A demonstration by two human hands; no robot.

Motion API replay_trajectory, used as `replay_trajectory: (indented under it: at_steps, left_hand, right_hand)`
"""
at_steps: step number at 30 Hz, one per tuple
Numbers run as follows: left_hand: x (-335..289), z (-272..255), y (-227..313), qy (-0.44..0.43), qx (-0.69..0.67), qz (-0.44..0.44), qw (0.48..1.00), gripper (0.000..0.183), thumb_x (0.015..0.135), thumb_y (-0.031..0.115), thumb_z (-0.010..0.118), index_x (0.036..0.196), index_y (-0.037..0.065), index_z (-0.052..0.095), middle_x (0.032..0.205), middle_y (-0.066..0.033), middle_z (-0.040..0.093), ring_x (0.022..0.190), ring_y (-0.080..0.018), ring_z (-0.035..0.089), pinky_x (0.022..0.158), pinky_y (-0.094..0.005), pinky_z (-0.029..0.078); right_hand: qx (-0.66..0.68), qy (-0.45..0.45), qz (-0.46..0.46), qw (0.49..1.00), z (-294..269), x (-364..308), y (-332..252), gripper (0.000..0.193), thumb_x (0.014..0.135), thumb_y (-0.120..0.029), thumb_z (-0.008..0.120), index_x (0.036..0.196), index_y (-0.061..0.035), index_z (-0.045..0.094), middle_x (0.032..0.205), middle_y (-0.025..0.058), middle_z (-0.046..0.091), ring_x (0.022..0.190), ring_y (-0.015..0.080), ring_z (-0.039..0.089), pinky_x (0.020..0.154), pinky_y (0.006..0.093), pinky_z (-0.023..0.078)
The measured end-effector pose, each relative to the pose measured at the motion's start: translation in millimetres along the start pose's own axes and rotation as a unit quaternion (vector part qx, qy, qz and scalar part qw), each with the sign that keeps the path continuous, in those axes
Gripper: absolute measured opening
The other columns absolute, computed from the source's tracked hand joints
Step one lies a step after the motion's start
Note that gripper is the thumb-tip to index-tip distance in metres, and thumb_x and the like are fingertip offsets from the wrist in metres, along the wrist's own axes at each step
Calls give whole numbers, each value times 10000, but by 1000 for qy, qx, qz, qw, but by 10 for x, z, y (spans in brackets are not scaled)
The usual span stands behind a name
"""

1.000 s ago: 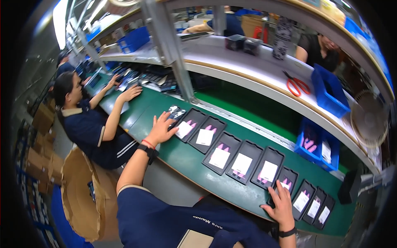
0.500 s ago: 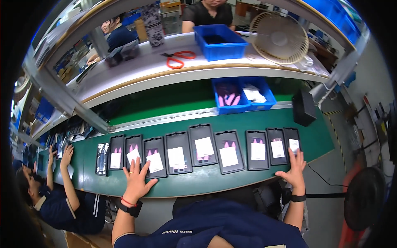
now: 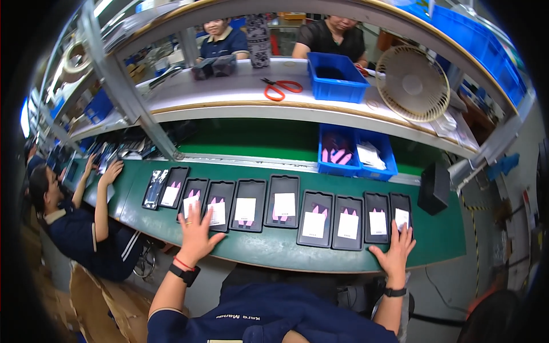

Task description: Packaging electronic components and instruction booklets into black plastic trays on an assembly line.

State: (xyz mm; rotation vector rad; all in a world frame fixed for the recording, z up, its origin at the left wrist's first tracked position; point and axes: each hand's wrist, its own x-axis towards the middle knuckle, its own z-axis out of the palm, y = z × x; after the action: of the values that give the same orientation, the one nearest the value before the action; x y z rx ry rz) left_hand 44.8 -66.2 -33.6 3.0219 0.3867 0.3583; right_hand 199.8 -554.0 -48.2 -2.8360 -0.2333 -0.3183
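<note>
Several shallow black trays [image 3: 282, 186] lie in a row on the green table, most holding pink pointed pieces and a white card. My left hand [image 3: 197, 235], fingers spread, lies over the lower ends of two trays left of the middle, partly covering a tray with pink pieces [image 3: 217, 204]. At the right end, my right hand [image 3: 394, 254] is spread too, its fingertips at the lower part of the last tray [image 3: 400, 201] and its white card [image 3: 402, 218]. Neither hand grasps anything. A clear-wrapped dark packet [image 3: 155, 188] lies beyond the row's left end.
Behind the trays stand blue bins with pink pieces [image 3: 337, 168] and white packets [image 3: 374, 166], and a black box [image 3: 434, 188]. The shelf above carries red-handled scissors [image 3: 280, 88], a blue bin [image 3: 337, 91] and a fan [image 3: 413, 86]. A co-worker [image 3: 74, 211] works at left; others sit opposite.
The whole view has shifted. Relative to the table, my right hand and the right-hand trays have moved left, and the gap between two trays right of the middle has closed. Both hands stay spread.
</note>
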Motion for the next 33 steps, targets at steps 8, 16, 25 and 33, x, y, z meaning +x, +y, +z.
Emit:
replay_trajectory:
  at_steps: [8,16,25,33]
  left_hand:
    - [101,281,1355,-5,-79,141,987,629,816,511,570,1327,165,448,1413,-219,312,1316,-412,270,1013,-657,159]
    - [11,426,1371,88,-136,115,980,502,812,457,605,1129,70,562,1275,-166,463,1268,-368,354,1004,-600,253]
    - [4,456,1315,180,-262,159,935,459,805,371,643,1118,47,559,1255,-176,478,1243,-353,396,1026,-544,264]
    - [-6,68,-182,244,-114,41,962,672,711,467,705,1222,73,518,1346,-225,381,1291,-415,296,1025,-607,195]
  right_hand:
    - [2,38,-57,998,37,-161,-341,984,592,-507,754,1385,-88,349,1463,233,198,1358,447,107,1054,618,56]
    - [42,85,-35,995,176,-154,-203,937,599,-377,759,1387,-84,345,1463,198,232,1366,401,150,1076,577,94]
    - [16,302,-7,953,382,-163,22,475,865,-318,582,1217,-9,506,1277,195,479,1246,366,387,1033,502,251]
    - [23,333,12,942,364,-129,35,333,911,-237,548,1079,51,553,1103,187,561,1052,349,501,905,438,383]
